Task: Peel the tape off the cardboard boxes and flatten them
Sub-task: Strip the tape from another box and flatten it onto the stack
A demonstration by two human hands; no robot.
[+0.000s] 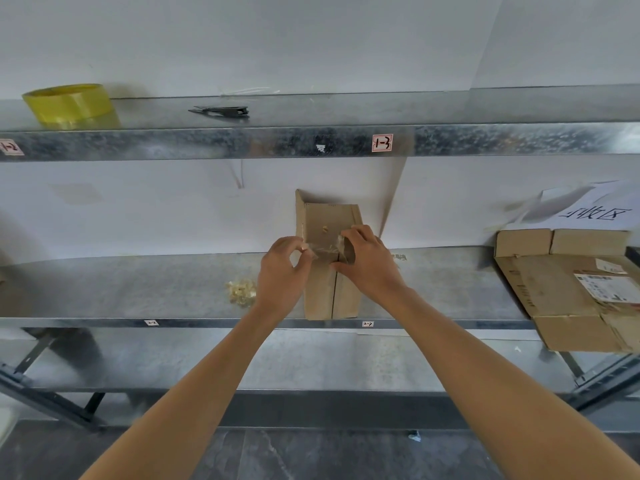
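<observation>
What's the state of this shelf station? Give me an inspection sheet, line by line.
Surface: metal middle shelf, small labels on its front edge.
Job's things: small cardboard box on the shelf, far flaps open; clear tape partly lifted; flattened boxes stacked at right.
Clutter: crumpled tape wad; yellow tape roll and black tool on upper shelf.
Grips: left hand pinches the tape; right hand holds the box.
Cables: nothing seen.
Surroundings: white wall; paper sign; dark floor.
</observation>
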